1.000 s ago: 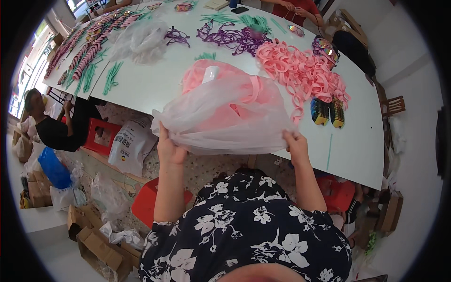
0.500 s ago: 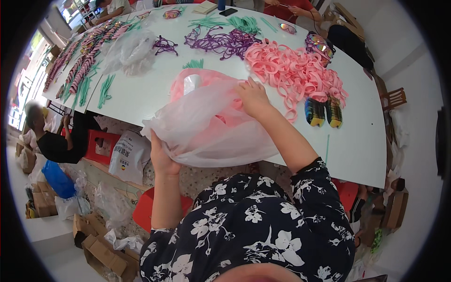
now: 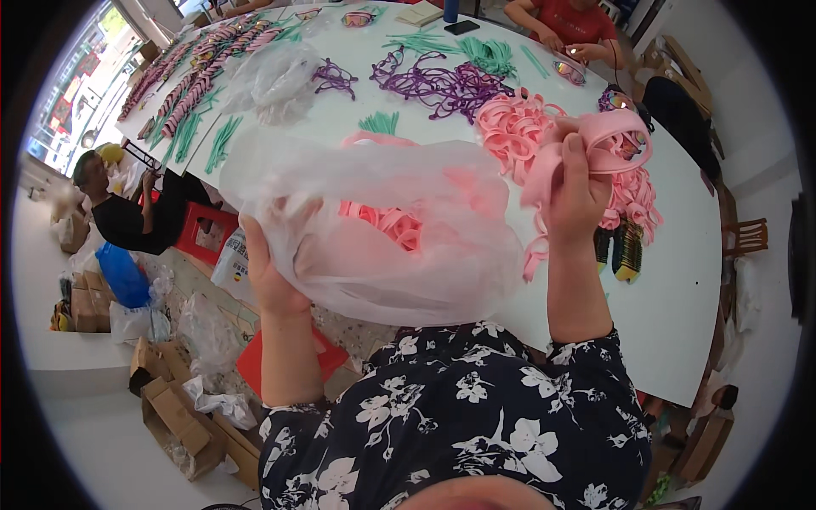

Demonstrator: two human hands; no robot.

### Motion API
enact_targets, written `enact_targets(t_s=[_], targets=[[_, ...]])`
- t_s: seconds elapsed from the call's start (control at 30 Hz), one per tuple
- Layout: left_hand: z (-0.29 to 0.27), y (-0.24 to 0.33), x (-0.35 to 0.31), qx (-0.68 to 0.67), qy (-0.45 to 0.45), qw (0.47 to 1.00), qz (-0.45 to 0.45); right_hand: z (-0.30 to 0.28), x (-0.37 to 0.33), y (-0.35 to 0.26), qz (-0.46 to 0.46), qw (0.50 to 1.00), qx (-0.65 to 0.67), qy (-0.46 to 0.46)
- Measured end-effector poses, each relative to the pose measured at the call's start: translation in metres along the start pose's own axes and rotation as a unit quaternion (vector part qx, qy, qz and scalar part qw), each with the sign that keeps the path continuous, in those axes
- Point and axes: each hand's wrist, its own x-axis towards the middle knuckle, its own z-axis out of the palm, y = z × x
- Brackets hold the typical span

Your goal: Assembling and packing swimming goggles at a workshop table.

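Observation:
My left hand (image 3: 279, 285) is closed round the left side of a translucent white plastic bag (image 3: 408, 285). Through the bag's mouth I see pink elastic straps (image 3: 395, 228) bunched inside. Raised to the right of the bag, my right hand (image 3: 578, 200) grips a pink elastic strap (image 3: 619, 143); whether it is one or more I cannot tell. Behind that hand, partly hidden by it, a loose heap of pink straps (image 3: 510, 127) spreads over the white table (image 3: 671, 314).
Purple cords (image 3: 450, 85) and green strips (image 3: 489, 58) lie beyond the bag. Colourful goggles (image 3: 569, 74) rest near a person in red (image 3: 586, 25). Dark-and-yellow stacked pieces (image 3: 627, 251) stand at right. A seated person (image 3: 127, 208) is at left, beside a red stool (image 3: 204, 238).
My right hand has left the bag and moved right and up, now holding a pink strap. The bag's mouth has opened wider, showing the straps inside. My view has shifted slightly.

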Motion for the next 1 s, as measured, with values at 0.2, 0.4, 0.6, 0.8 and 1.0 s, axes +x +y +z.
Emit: enact_targets(t_s=[0.2,0.4,0.6,0.8,1.0], targets=[[0.061,-0.011,0.003,0.077,-0.161,0.984,-0.009,0.032,-0.024,0.055,0.299,0.779,-0.120,-0.538],[0.049,-0.006,0.005,0.087,-0.077,0.993,-0.024,-0.022,-0.021,0.219,0.041,0.659,-0.626,-0.415],[0.000,0.004,0.018,0.004,-0.238,0.971,-0.039,-0.001,-0.022,0.161,0.111,0.583,-0.693,-0.409],[0.022,-0.001,0.018,0.110,-0.114,0.987,-0.001,-0.096,-0.125,0.181,0.004,0.705,-0.538,-0.462],[0.013,-0.012,0.020,0.100,-0.171,0.980,0.028,-0.079,-0.092,-0.010,0.335,0.842,-0.226,-0.358]])
